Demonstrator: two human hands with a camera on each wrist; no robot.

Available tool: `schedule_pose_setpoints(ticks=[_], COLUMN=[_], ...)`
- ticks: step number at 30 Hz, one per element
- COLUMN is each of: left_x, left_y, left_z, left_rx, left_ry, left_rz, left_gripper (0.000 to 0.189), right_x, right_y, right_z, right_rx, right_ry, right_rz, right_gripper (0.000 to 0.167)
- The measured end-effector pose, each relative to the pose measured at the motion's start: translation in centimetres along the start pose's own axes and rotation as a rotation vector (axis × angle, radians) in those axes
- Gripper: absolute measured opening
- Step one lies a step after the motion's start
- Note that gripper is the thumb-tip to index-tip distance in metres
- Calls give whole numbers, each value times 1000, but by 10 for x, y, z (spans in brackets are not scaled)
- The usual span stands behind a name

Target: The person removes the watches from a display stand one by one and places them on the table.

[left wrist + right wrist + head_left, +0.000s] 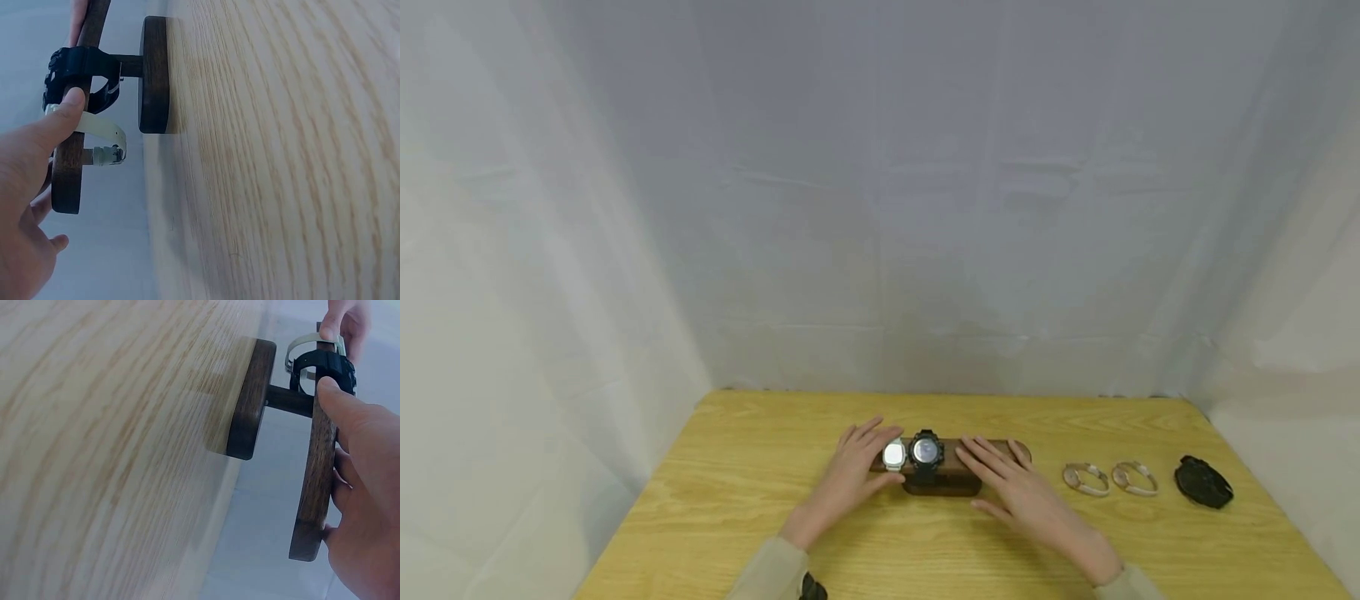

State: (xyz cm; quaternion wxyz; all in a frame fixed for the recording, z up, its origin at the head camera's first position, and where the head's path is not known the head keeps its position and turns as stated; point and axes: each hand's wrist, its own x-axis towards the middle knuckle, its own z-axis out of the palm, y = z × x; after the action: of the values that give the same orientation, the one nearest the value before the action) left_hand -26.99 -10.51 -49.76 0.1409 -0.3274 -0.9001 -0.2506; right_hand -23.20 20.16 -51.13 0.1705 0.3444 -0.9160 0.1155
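Note:
A dark wooden watch stand (951,481), a curved bar on a post above a rounded base (155,75), stands on the table. Around its bar sit a white square-faced watch (894,455) and, to the right of it, a black round-faced watch (927,451). My left hand (848,468) grips the bar's left end, thumb along the front edge beside the white strap (103,128), fingers over the top and back. From the right, my right hand (1018,483) holds the bar, its thumb (334,394) at the edge close to the black watch, other fingers behind the wood.
To the right on the wooden table (700,500) lie two slim light-strapped watches (1086,479) side by side. Farther right is a black watch-like item (1203,482). Pale curtains (880,250) hang behind the table and at both sides.

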Motion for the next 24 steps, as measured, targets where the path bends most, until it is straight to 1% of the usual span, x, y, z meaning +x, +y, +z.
schedule_pose_setpoints(ticks=[8, 20, 24], left_x=[1, 3, 3], left_y=[0, -1, 0], left_z=[-1, -4, -4], left_rx=[57, 129, 149], left_ry=[19, 22, 34], left_rz=[30, 32, 44], left_gripper=[68, 68, 67], right_x=[0, 0, 0], right_y=[-1, -1, -1], right_z=[-2, -2, -1], right_rx=[13, -4, 3], right_ry=[-2, 1, 0], right_rz=[-4, -14, -11], right_gripper=[77, 76, 76])
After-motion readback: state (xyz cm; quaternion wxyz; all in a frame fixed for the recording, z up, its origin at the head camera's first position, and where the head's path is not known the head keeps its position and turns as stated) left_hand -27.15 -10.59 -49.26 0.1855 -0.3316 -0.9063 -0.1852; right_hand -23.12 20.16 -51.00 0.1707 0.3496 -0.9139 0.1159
